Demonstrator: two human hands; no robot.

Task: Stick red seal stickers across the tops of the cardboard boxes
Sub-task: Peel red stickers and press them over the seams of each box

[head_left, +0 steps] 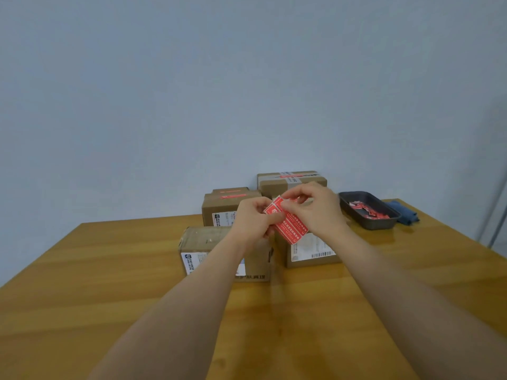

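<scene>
Both forearms cross the picture and hide much of what lies behind them: the left forearm covers the top and part of the front of the near-left box (197, 242), and the hands mask the top of the near-right box (310, 250). The left hand (253, 218) grips the sheet of red seal stickers (288, 224) by its upper left end, fingers curled round it; the right hand (312, 208) pinches the sheet's top edge between thumb and forefinger. The sheet hangs above the boxes near the middle of the worktop (109, 270). White print runs along the stickers but is too small to read. Two boxes (227, 204) toward the far edge already carry red strips on top. White shipping labels with a barcode are blurred. A dark tray (354, 209) near the far right corner holds red scraps, beside a blue cloth (403, 212).
</scene>
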